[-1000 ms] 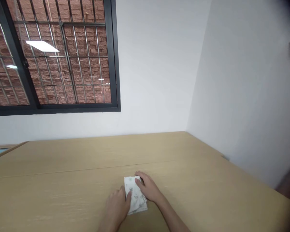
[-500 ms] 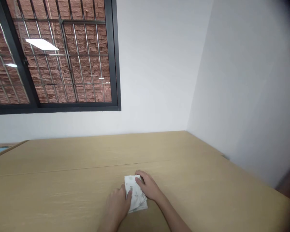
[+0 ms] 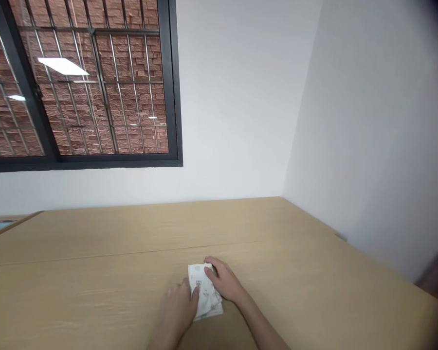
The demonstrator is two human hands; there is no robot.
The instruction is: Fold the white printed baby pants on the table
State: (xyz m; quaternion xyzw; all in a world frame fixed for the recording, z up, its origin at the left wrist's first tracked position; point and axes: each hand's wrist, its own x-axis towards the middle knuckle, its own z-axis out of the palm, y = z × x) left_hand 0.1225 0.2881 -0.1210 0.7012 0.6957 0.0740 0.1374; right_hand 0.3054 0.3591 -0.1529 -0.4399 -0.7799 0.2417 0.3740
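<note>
A small folded white cloth (image 3: pixel 205 296) with little animal drawings lies on the wooden table, its layers slightly offset at the near edge. My left hand (image 3: pixel 180 304) grips its left side, thumb on top and the other fingers curled at the edge. On the opposite side, my right hand (image 3: pixel 222 279) holds the far right corner, its thumb pressing on the cloth and its fingers bent round the edge. Parts of the cloth's left and right edges are hidden under the hands.
The light wooden table (image 3: pixel 105 287) spreads wide around the hands, with a seam running across it. White walls (image 3: pixel 237 107) meet behind it at the right. A dark-framed window (image 3: pixel 175 97) with metal bars is at the upper left.
</note>
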